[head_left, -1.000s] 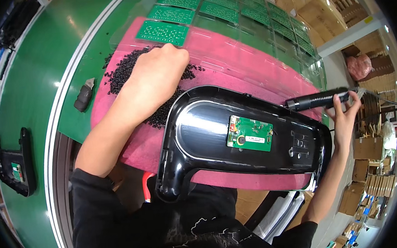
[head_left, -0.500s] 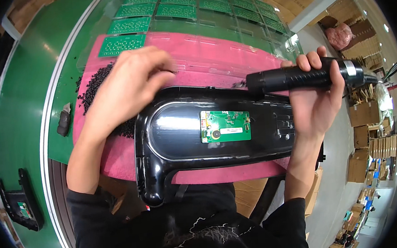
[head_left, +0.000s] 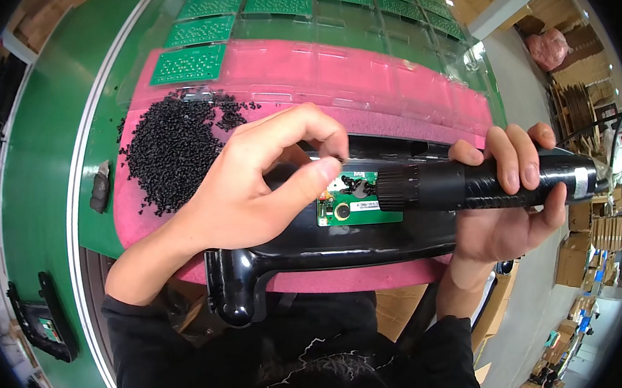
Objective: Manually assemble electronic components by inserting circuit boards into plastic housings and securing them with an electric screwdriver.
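My right hand (head_left: 503, 202) is wrapped round a black electric screwdriver (head_left: 433, 187), held sideways with its nose pointing left. Beneath it lies a shiny black plastic housing (head_left: 344, 253) with a green circuit board (head_left: 370, 216) inside. Several small black screws (head_left: 353, 184) cluster at the screwdriver's nose, over the board; I cannot tell whether they cling to the bit or rest on the board. My left hand (head_left: 253, 187) hovers over the housing's left part, thumb and index finger pinched near the nose. A dark speck shows between those fingertips, too small to name.
A heap of small black screws (head_left: 171, 150) lies on the pink mat (head_left: 391, 109) at the left. Clear plastic trays hold green boards (head_left: 188, 64) at the back. A dark wrapped lump (head_left: 100, 188) and another black housing (head_left: 42, 321) sit further left.
My left hand has moved right and nearer, from the screw heap to over the board. The screwdriver has come down nearer, its nose now over the board, where black screws now show.
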